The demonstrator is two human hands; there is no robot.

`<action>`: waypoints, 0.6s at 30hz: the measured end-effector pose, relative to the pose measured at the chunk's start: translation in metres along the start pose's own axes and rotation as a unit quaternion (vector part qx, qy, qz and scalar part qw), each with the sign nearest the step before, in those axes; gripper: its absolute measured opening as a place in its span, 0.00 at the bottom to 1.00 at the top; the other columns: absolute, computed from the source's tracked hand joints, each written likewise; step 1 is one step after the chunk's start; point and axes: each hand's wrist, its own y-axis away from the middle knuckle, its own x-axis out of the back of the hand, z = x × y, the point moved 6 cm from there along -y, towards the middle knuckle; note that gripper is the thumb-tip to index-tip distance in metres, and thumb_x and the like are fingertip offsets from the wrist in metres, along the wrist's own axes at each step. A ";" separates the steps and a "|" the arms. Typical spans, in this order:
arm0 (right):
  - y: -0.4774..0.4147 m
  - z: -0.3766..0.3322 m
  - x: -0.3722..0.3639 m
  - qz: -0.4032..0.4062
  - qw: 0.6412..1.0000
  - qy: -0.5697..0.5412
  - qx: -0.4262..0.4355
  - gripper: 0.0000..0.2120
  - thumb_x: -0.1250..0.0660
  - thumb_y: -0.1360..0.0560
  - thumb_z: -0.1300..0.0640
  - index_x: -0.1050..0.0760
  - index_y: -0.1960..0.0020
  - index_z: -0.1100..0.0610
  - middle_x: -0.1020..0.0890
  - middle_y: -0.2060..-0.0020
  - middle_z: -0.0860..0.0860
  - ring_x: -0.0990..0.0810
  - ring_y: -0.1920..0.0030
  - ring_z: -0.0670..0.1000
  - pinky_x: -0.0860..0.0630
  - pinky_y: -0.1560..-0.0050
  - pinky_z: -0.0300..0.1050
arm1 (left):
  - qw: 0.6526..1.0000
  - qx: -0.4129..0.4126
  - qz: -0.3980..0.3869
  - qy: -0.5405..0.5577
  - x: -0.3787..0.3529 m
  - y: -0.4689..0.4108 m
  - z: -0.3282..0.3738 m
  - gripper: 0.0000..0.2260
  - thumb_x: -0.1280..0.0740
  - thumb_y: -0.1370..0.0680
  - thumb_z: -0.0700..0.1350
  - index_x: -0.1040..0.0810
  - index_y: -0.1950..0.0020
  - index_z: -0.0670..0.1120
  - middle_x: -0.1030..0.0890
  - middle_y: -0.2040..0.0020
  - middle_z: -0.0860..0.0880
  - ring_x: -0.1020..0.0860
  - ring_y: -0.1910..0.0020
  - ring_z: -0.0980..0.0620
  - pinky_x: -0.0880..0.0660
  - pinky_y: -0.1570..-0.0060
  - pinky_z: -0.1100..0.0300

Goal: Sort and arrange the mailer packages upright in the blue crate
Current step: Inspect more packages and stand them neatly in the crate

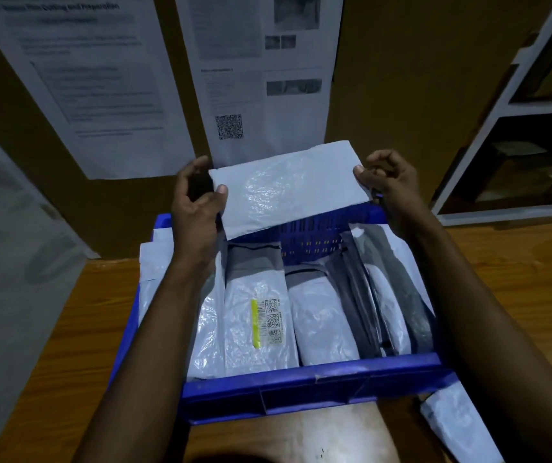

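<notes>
Head camera showed, closest to you, the wooden table (pixel 80 345) with a loose mailer (pixel 458 426) lying flat on it at your right, just beside the near corner of the blue crate (pixel 311 379). The crate sat on the table before you, and both your forearms reached over it. Inside, mailers stood on edge side by side. There was a labelled mailer (pixel 258 315) with a yellow strip and printed codes, then a plain white mailer (pixel 321 322) touching its right side. Dark grey mailers (pixel 361 305) leaned toward the right wall. More white mailers (pixel 154 272) stood at the left wall, partly hidden by your left arm. Over the crate's far end you held a raised mailer (pixel 288 185) between both hands. Your left hand (pixel 197 202) pinched its left edge, thumb on the front face and fingers behind. Your right hand (pixel 391 185) gripped its right edge, thumb at the upper corner and fingers curled. Beyond stood a brown wall with printed sheets (pixel 251 78) and, at right, a white shelf unit (pixel 518 128).
</notes>
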 end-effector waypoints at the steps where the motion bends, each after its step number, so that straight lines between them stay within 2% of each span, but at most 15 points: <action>1: 0.001 -0.001 -0.001 -0.003 1.000 0.004 0.004 0.10 0.27 0.24 0.66 0.22 0.52 0.52 0.18 0.62 0.46 0.19 0.59 0.46 0.23 0.51 0.44 | 1.000 -0.001 -0.005 0.000 0.000 0.000 0.000 0.16 0.33 0.19 0.35 0.20 0.35 0.52 0.18 0.36 0.48 0.20 0.36 0.46 0.20 0.42 0.48; 3: 0.002 -0.003 -0.003 -0.011 1.000 -0.002 0.004 0.10 0.30 0.22 0.69 0.19 0.50 0.55 0.15 0.56 0.47 0.17 0.53 0.44 0.22 0.49 0.39 | 1.000 0.022 -0.010 0.007 -0.001 0.001 0.001 0.15 0.39 0.17 0.32 0.16 0.41 0.47 0.16 0.39 0.49 0.19 0.37 0.47 0.19 0.46 0.55; 5: 0.002 -0.003 -0.003 -0.019 1.000 -0.008 -0.007 0.10 0.33 0.20 0.67 0.17 0.47 0.54 0.14 0.53 0.48 0.18 0.52 0.44 0.22 0.52 0.37 | 0.999 0.048 -0.014 0.008 -0.001 0.003 -0.001 0.19 0.43 0.17 0.30 0.15 0.47 0.46 0.15 0.42 0.49 0.18 0.39 0.46 0.19 0.50 0.58; 8: 0.002 -0.002 0.000 -0.037 0.998 -0.024 -0.042 0.15 0.38 0.18 0.65 0.16 0.40 0.53 0.25 0.63 0.50 0.30 0.64 0.46 0.25 0.65 0.37 | 0.998 0.044 -0.039 0.006 -0.001 0.002 -0.001 0.17 0.40 0.19 0.29 0.15 0.45 0.45 0.14 0.42 0.50 0.17 0.40 0.47 0.18 0.50 0.59; 10: 0.004 -0.006 0.000 -0.054 0.996 -0.047 -0.052 0.20 0.42 0.18 0.69 0.20 0.34 0.55 0.23 0.65 0.46 0.29 0.68 0.43 0.25 0.68 0.37 | 0.997 0.037 -0.057 0.022 -0.002 0.003 0.000 0.15 0.35 0.21 0.29 0.17 0.40 0.43 0.14 0.42 0.49 0.17 0.40 0.47 0.17 0.50 0.57; 12: 0.007 -0.012 -0.004 -0.076 0.993 -0.074 -0.048 0.25 0.46 0.20 0.75 0.22 0.32 0.57 0.15 0.53 0.47 0.21 0.66 0.42 0.24 0.69 0.37 | 0.997 0.036 -0.058 0.035 -0.002 0.004 0.002 0.15 0.33 0.22 0.30 0.18 0.39 0.43 0.15 0.41 0.49 0.17 0.39 0.47 0.16 0.49 0.56; 13: 0.007 -0.013 -0.004 -0.085 0.992 -0.081 -0.043 0.29 0.48 0.23 0.78 0.22 0.32 0.57 0.14 0.45 0.48 0.17 0.60 0.44 0.23 0.68 0.37 | 0.997 0.033 -0.056 0.038 -0.002 0.005 0.003 0.15 0.32 0.22 0.30 0.18 0.39 0.43 0.15 0.41 0.49 0.17 0.39 0.48 0.16 0.50 0.56; 14: 0.006 -0.012 -0.004 -0.092 0.991 -0.088 -0.036 0.31 0.48 0.24 0.80 0.22 0.32 0.57 0.15 0.42 0.49 0.15 0.56 0.48 0.21 0.67 0.38 | 0.997 0.029 -0.053 0.040 -0.001 0.004 0.004 0.16 0.31 0.24 0.30 0.18 0.39 0.43 0.15 0.41 0.50 0.17 0.39 0.49 0.16 0.50 0.56; 15: 0.005 -0.011 -0.002 -0.090 0.991 -0.092 -0.033 0.30 0.45 0.24 0.79 0.21 0.33 0.56 0.14 0.42 0.50 0.15 0.55 0.50 0.21 0.65 0.38 | 0.997 0.024 -0.055 0.039 -0.002 0.003 0.005 0.16 0.29 0.25 0.32 0.18 0.39 0.43 0.15 0.42 0.50 0.17 0.40 0.49 0.16 0.51 0.57; 16: 0.004 -0.010 0.000 -0.087 0.991 -0.094 -0.029 0.24 0.41 0.22 0.75 0.20 0.34 0.55 0.14 0.44 0.51 0.16 0.57 0.50 0.20 0.65 0.38 | 0.998 0.017 -0.058 0.034 -0.002 0.002 0.004 0.17 0.28 0.27 0.34 0.18 0.39 0.43 0.14 0.43 0.50 0.16 0.42 0.50 0.17 0.52 0.58; 18: 0.002 -0.007 0.003 -0.076 0.994 -0.081 -0.021 0.13 0.32 0.21 0.62 0.19 0.39 0.54 0.13 0.49 0.52 0.18 0.63 0.48 0.22 0.65 0.38 | 0.999 0.010 -0.054 0.005 -0.002 0.002 0.005 0.16 0.27 0.26 0.36 0.18 0.39 0.42 0.14 0.45 0.48 0.17 0.53 0.53 0.20 0.60 0.61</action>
